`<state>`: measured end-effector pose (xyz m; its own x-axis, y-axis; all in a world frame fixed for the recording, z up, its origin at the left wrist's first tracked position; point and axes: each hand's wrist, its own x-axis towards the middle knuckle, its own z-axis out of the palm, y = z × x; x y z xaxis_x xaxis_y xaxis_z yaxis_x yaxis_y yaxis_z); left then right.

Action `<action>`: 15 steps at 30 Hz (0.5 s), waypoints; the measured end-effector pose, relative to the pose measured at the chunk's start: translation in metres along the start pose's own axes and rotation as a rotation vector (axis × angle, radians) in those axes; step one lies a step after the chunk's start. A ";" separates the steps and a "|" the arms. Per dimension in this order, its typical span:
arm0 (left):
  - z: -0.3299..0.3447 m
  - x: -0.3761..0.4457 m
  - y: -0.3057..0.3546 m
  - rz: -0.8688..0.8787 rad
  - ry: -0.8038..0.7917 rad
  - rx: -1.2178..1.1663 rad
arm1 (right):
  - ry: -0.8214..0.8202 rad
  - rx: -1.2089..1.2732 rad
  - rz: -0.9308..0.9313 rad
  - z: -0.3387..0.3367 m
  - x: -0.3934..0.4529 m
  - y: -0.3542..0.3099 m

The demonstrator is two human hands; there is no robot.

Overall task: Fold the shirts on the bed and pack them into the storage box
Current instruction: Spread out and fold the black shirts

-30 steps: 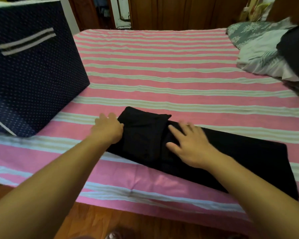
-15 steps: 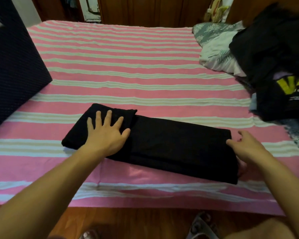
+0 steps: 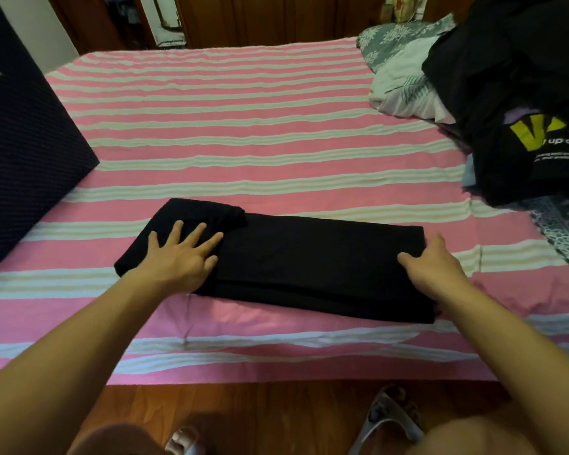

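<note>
A black shirt (image 3: 309,257), folded into a long band with its left end doubled over, lies across the near part of the pink striped bed (image 3: 243,133). My left hand (image 3: 181,257) presses flat on the shirt's left end with the fingers spread. At the shirt's right end my right hand (image 3: 437,267) grips the edge, thumb on top and fingers tucked round the fabric. The dark blue dotted storage box (image 3: 23,152) stands on the bed at the far left, its opening out of view.
A heap of dark clothes (image 3: 523,93), one with a yellow print, is piled at the right of the bed beside pillows (image 3: 404,77). Wooden floor and a sandal (image 3: 388,418) show below the bed's near edge.
My left hand went from the shirt's left edge to lying flat on the folded end. My right hand left the shirt's middle and took hold of its right end. The view swung right.
</note>
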<state>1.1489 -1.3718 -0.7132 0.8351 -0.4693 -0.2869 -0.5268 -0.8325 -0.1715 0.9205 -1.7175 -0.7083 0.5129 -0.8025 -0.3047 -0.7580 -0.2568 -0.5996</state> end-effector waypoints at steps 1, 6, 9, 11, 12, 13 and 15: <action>-0.001 0.001 0.005 0.006 -0.026 -0.013 | -0.010 0.042 0.019 0.000 0.001 0.002; -0.019 0.011 0.004 -0.085 0.156 -0.376 | -0.014 0.303 0.083 -0.011 0.004 0.006; -0.013 0.015 -0.009 -0.154 -0.038 -0.199 | 0.019 0.217 0.084 -0.019 0.002 0.004; -0.005 0.015 -0.011 -0.161 -0.073 -0.149 | -0.005 0.147 0.079 -0.024 -0.001 0.005; -0.004 0.015 -0.009 -0.152 -0.058 -0.150 | -0.040 0.135 0.075 -0.026 -0.003 0.005; -0.003 0.014 -0.008 -0.142 -0.042 -0.150 | -0.067 0.138 0.072 -0.027 -0.006 0.005; -0.003 0.012 -0.007 -0.134 -0.022 -0.138 | -0.126 0.200 0.071 -0.029 -0.009 0.005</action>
<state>1.1625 -1.3725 -0.7125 0.8917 -0.3465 -0.2913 -0.3833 -0.9203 -0.0787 0.9000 -1.7270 -0.6868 0.5171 -0.7379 -0.4338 -0.7054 -0.0803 -0.7043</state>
